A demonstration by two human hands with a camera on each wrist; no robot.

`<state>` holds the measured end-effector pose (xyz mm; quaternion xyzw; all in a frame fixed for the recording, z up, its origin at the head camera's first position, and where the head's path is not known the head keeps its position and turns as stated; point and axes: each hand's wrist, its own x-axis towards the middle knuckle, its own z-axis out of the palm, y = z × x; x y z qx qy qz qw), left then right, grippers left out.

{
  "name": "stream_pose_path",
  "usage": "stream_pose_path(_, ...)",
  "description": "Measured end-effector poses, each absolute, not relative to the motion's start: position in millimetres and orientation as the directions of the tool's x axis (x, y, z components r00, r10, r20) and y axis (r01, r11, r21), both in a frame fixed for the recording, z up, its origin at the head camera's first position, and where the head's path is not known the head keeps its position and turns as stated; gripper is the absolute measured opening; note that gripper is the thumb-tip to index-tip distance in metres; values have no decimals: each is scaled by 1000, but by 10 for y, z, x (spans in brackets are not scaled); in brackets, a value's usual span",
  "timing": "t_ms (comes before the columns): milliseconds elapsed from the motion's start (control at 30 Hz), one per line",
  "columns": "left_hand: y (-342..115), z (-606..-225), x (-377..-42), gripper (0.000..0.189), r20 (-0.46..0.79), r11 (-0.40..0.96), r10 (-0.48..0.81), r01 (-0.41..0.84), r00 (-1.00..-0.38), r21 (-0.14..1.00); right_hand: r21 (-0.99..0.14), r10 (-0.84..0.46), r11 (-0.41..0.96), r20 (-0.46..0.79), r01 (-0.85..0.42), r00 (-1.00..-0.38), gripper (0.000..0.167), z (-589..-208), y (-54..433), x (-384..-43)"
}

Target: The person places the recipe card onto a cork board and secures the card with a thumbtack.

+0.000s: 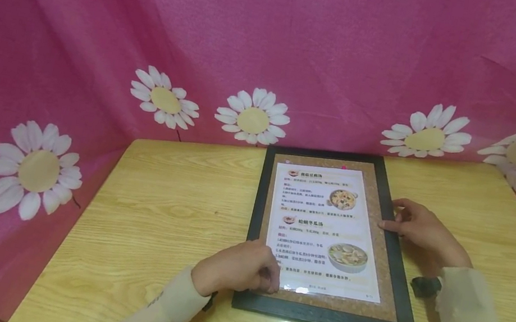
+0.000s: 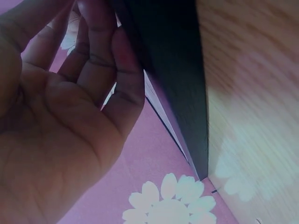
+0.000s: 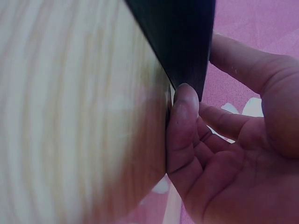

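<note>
A cork board [image 1: 390, 288] with a black frame [image 1: 329, 319] lies on the table. On its cork is a glossy recipe sheet [image 1: 299, 236] with Chinese text and two soup pictures. A small pink pin [image 1: 344, 167] marks the sheet's top edge. My left hand [image 1: 242, 267] rests over the sheet's lower left corner, fingers bent; their tips and anything between them are hidden. My right hand [image 1: 422, 231] grips the frame's right side, thumb on top. In the right wrist view, a finger [image 3: 182, 126] curls against the frame's [image 3: 182, 42] lower edge.
The board stands on a light wooden table [image 1: 168, 208], close to its back edge. Behind and to the left hangs a pink cloth [image 1: 259, 30] printed with white daisies. Wood also stretches right of the board, beneath my right forearm.
</note>
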<state>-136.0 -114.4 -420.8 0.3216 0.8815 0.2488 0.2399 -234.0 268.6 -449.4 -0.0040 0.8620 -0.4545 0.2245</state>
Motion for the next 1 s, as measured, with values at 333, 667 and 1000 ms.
stream_pose_path(333,-1136,-4218,-1345,10,-231,662,676,440,-700,607,-729,-201,669,-363,143,-910,87,-4489,2677,-2376)
stream_pose_path(667,-1158,-4178,-1361,14,-241,664,709,512,-663,544,-716,-195,687,-349,127,-917,90,-4487,2689,-2386)
stream_pose_path(1000,-1188,-4154,-1332,13,-323,706,678,463,-660,536,-707,-200,699,-338,108,-920,85,-4506,2682,-2404)
